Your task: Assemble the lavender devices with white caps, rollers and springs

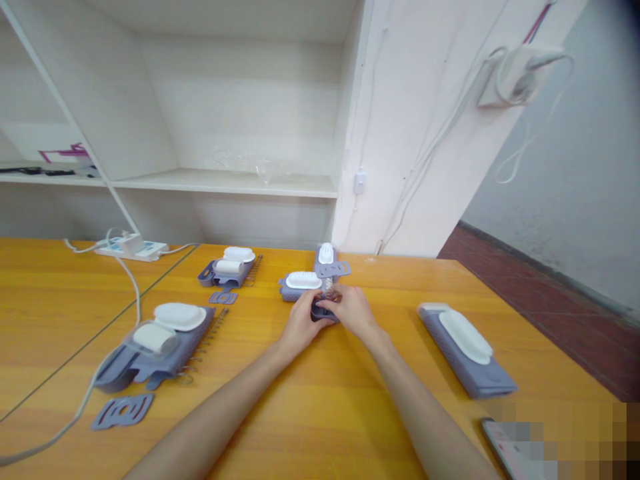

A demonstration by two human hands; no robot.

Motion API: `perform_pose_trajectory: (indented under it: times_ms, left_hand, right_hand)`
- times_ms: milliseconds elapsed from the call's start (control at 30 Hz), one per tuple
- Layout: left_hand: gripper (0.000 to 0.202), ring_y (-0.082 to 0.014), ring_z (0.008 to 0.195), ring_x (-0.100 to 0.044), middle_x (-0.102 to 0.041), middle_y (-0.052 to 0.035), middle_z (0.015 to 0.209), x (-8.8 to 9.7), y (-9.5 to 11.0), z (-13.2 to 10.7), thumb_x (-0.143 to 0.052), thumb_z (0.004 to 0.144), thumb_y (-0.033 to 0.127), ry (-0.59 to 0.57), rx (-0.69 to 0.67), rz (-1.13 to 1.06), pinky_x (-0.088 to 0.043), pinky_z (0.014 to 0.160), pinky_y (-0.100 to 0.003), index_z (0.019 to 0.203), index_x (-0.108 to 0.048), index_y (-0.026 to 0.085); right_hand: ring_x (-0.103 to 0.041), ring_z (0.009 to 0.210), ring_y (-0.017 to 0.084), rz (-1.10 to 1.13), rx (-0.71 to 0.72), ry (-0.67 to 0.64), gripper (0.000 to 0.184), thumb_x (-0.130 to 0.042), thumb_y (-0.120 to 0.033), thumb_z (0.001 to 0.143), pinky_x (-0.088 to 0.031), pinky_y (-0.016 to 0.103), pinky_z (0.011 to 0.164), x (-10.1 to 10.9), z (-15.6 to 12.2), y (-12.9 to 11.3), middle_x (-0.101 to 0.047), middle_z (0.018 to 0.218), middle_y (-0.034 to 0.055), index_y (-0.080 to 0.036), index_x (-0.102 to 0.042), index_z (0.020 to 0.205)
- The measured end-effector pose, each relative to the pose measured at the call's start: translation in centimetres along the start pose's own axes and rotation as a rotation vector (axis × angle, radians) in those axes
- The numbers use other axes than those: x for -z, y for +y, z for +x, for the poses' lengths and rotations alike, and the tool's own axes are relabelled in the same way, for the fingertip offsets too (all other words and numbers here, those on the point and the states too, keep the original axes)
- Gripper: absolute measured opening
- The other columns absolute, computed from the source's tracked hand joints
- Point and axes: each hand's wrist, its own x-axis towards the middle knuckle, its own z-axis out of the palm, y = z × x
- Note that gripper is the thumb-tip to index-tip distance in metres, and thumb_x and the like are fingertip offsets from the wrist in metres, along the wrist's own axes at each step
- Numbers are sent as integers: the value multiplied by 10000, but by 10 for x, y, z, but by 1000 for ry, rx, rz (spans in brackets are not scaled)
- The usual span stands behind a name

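Two bare hands work close together over the middle of the orange wooden table [320, 413]. The left hand [303, 320] is closed around the left and near sides of a hollow dark part [326, 316], which sits at the table's middle, just before the far pieces. The right hand [356, 311] bends in from the right, its fingertips touching or almost touching the part's opening; whether they pinch anything I cannot tell. A pale coiled piece [329, 285] shows just beyond those fingers.

Just past the hands on the left lies a grey-purple housing [289, 294] bearing a white oval pad [304, 281]; a flat slotted plate [334, 269] lies farther back, near a second white pad [326, 252].

On the near left, a larger-looking set holds a white oval piece [180, 317] and a white roller [155, 338], with a long spring [207, 339] along its right side. Another such set [235, 268] lies farther off. To the right rests a white-topped housing [465, 337], a phone [510, 445] nearer.
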Motion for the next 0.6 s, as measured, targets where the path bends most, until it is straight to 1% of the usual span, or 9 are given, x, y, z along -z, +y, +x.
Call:
perform_pose_trajectory:
  times_ms: [133, 367, 600]
  left_hand:
    - [559, -202, 1003, -555, -595, -53, 1081, -1, -1, 0, -752, 626, 256, -5, 7, -2, -429, 883, -342, 1124, -507, 191]
    - [545, -214, 995, -562, -595, -51, 1069, -1, 1, 0, -751, 619, 255, -1, 31, -12, -436, 878, -365, 1104, -507, 204]
    - [537, -214, 973, -571, -605, -42, 1052, -1, 1, 0, -755, 614, 263, 8, 40, -9, -444, 861, -362, 1091, -515, 207]
  right_hand:
    - [-623, 689, 163, -5, -9, 10, 209, -688, -400, 698, -402, 235, 606, -1, 0, 0, -697, 766, 23, -213, -656, 785]
    - [-594, 629, 157, -83, -33, -4, 223, -717, -403, 652, -367, 231, 550, -2, 0, 1, -673, 695, 16, -204, -638, 715]
    - [-594, 623, 155, -68, -44, -55, 170, -720, -342, 649, -373, 232, 552, -4, 0, 5, -666, 672, 8, -203, -640, 706]
